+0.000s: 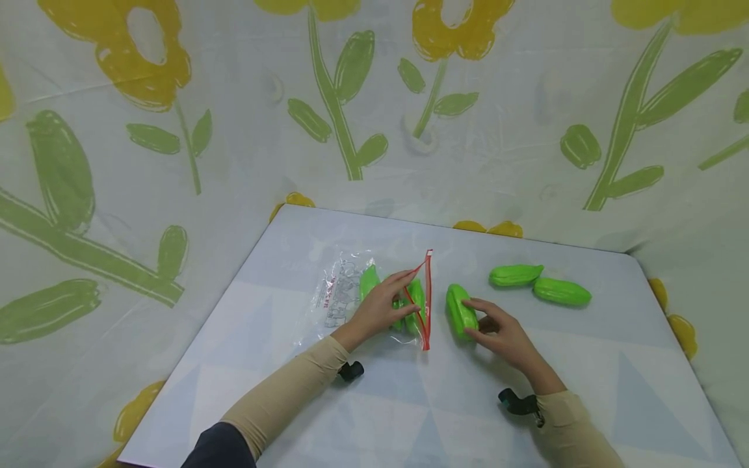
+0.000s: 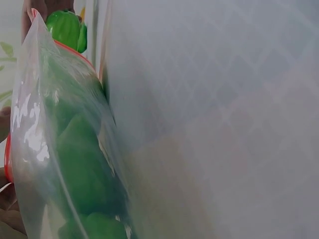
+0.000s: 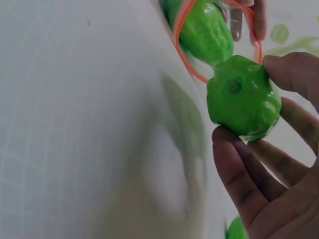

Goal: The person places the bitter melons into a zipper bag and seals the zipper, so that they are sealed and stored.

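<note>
Head view: your left hand (image 1: pixel 383 307) pinches the upper lip of one clear bag (image 1: pixel 351 296) with a red zip, holding its mouth apart on the table (image 1: pixel 585 377). At least two green gourds lie inside. Your right hand (image 1: pixel 503 331) grips one gourd (image 1: pixel 460 311), glossy, ridged, long axis pointing away from you, just right of the bag mouth. Two more gourds (image 1: pixel 539 284) lie well apart to the right.

Left wrist view: the bag (image 2: pixel 60 149) fills the frame, green inside; grip hidden.

Right wrist view: your fingers (image 3: pixel 239 184) and thumb wrap the gourd (image 3: pixel 243 97), blunt end toward the camera, beside the red zip (image 3: pixel 182 45).
</note>
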Demonstrator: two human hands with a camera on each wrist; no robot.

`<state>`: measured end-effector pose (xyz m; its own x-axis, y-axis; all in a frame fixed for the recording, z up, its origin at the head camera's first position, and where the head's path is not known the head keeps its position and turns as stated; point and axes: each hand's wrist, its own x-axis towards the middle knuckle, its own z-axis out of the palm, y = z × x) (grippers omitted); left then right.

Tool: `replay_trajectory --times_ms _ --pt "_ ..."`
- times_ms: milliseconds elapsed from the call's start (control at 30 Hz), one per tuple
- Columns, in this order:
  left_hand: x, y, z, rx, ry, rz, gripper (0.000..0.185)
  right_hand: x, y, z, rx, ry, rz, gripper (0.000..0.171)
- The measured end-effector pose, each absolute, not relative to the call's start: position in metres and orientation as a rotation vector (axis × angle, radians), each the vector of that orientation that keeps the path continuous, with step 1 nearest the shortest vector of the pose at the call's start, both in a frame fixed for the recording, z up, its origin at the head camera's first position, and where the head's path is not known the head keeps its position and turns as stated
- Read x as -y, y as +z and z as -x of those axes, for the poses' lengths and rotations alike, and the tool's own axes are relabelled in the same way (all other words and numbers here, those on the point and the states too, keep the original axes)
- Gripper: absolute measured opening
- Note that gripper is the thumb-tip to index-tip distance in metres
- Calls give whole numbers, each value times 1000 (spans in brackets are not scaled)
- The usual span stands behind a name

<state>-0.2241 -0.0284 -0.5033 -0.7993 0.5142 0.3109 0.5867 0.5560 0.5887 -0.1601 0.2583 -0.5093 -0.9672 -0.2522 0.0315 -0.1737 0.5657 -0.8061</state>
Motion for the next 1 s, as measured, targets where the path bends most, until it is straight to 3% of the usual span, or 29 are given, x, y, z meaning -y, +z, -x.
replay_trajectory --times_ms 1000 --pt "29 -501 224 2661 -1057 958 73 -230 -521 171 -2701 -1363 530 58"
